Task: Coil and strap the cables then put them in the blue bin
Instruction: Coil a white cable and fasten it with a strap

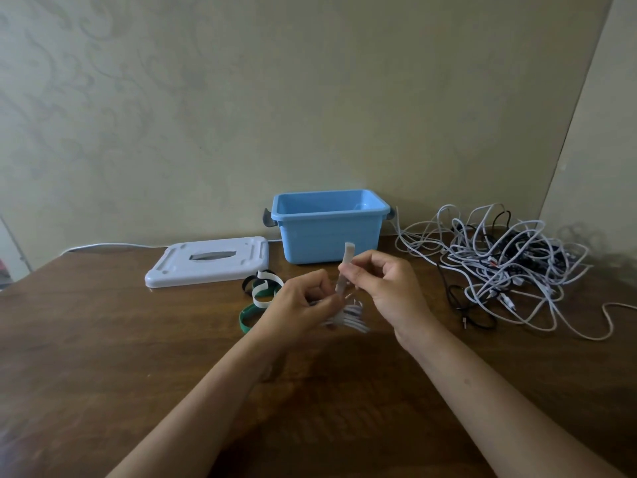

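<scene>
one coil in hand, just in front of the blue bin [331, 225]. left hand [303, 301] curled round the white coiled cable [348, 317], right hand [386, 284] pinching the white strap [346, 267] upright. risks: slack left grip, loops spring apart; strap slips out before closing. loose cable pile [510, 267] right of bin, spare straps [260, 294] front-left, lid [210, 265] left.

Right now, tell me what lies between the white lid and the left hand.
In the head view, loose straps, green, white and black, lie on the table between the white lid and the left hand.
</scene>
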